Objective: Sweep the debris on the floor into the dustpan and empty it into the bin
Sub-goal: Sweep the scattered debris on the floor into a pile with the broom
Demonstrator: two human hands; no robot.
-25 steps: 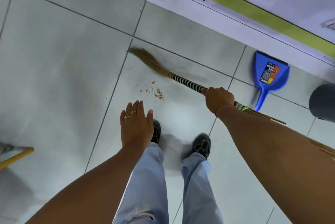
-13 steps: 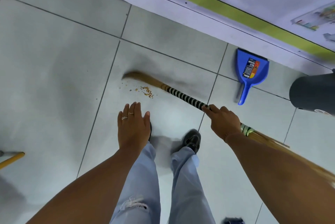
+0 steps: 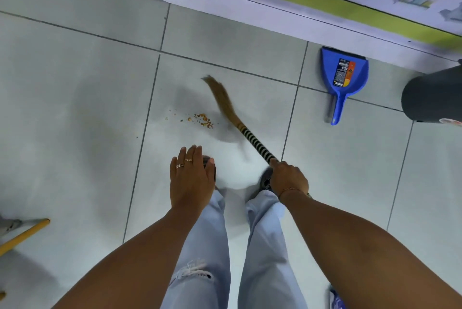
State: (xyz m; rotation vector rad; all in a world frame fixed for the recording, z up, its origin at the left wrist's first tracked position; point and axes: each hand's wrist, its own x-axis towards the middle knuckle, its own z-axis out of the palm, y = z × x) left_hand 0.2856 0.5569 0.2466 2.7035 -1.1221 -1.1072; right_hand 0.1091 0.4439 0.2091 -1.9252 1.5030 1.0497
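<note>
Right hand (image 3: 288,178) grips the broom (image 3: 246,131) fast, bristles just right of the crumbs (image 3: 203,119); dustpan (image 3: 343,76) lies farther right. Left hand (image 3: 191,179) hangs flat, empty.

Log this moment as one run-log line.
stage: sweeping | right hand: gripping broom | left hand: free, flat | debris: on floor, left of bristles | dustpan: untouched by wall

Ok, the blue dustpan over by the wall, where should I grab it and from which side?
Take the dustpan by its handle, probably with the free left hand, since the right hand holds the broom. The pan lies flat with its wide mouth toward the wall and the narrow handle pointing back toward your feet, so come from the near side and wrap the handle from above.
</note>
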